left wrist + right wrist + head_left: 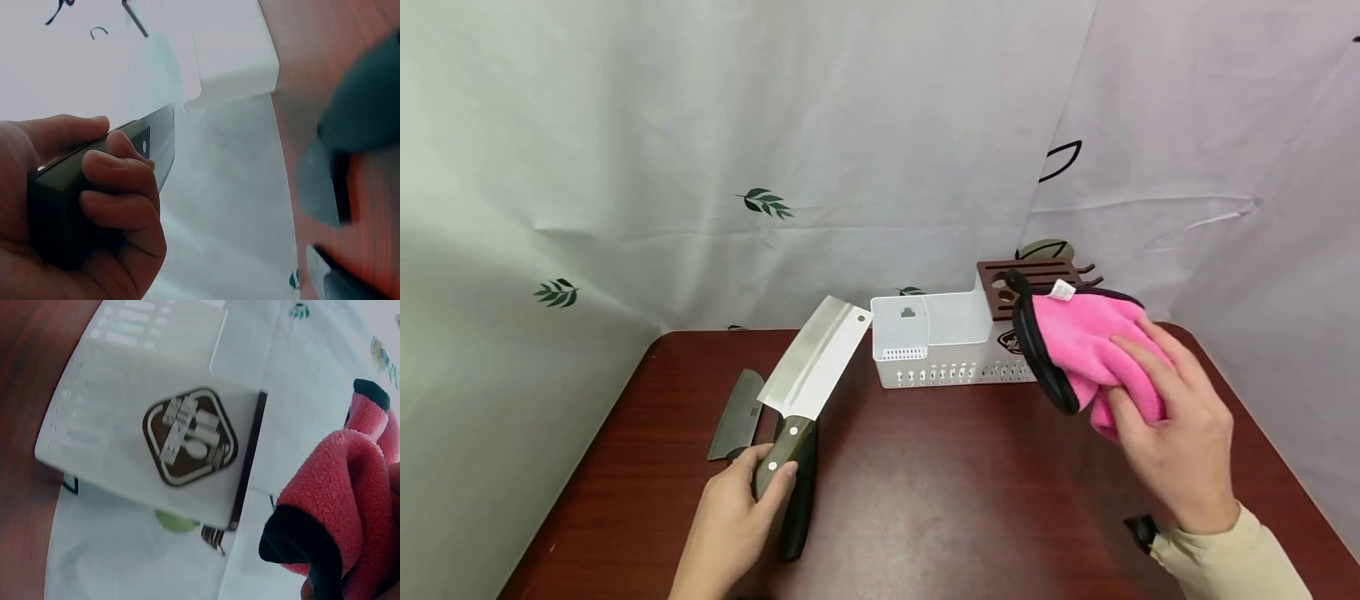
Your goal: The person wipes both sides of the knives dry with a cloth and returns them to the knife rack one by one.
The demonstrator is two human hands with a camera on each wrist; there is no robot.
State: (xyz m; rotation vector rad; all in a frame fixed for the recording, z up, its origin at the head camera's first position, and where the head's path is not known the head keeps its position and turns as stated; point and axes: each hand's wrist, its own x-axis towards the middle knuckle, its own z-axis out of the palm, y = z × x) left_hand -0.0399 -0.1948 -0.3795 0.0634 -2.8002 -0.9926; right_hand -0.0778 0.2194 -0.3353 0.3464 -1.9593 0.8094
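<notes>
My left hand grips the dark handle of a cleaver, its broad blade pointing up and away over the table. In the left wrist view the fingers curl round that handle. A bunched pink cloth with black edging and a small white tag hangs from my right hand, pinched between thumb and fingers. The cloth is raised in front of the rack's right end and apart from the cleaver. In the right wrist view the cloth hides most of the hand.
A white perforated rack with a brown slotted top stands at the table's back. Below the cleaver lie another knife with a grey blade and a long black handle, partly hidden. White curtains enclose the dark red table.
</notes>
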